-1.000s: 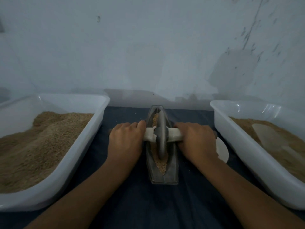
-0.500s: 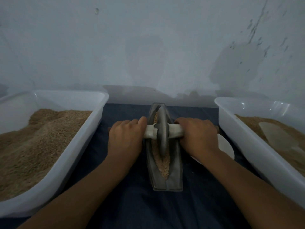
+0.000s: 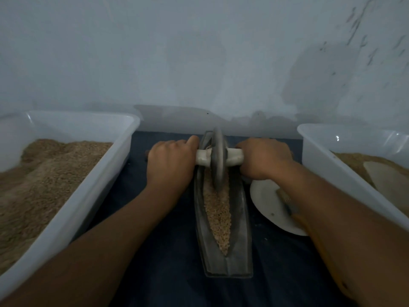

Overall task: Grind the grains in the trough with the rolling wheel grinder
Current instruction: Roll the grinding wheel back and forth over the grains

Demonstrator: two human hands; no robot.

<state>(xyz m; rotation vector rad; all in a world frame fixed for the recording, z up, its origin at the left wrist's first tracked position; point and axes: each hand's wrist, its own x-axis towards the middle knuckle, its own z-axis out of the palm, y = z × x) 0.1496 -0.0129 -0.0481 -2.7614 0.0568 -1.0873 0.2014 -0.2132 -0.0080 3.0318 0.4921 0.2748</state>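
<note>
Rolling wheel grinder [image 3: 218,159] sits at the far end of the trough [image 3: 223,258], frame centre. Left hand [image 3: 170,167] and right hand [image 3: 263,159] each grip an axle handle. Wheel likely heavy, rigid; grains [image 3: 218,216] loose, may scatter.

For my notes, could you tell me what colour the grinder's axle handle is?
Off-white, seen in the head view: the handle crosses the dark grey wheel.

Both forearms are bare, without sleeves or jewellery.
</note>
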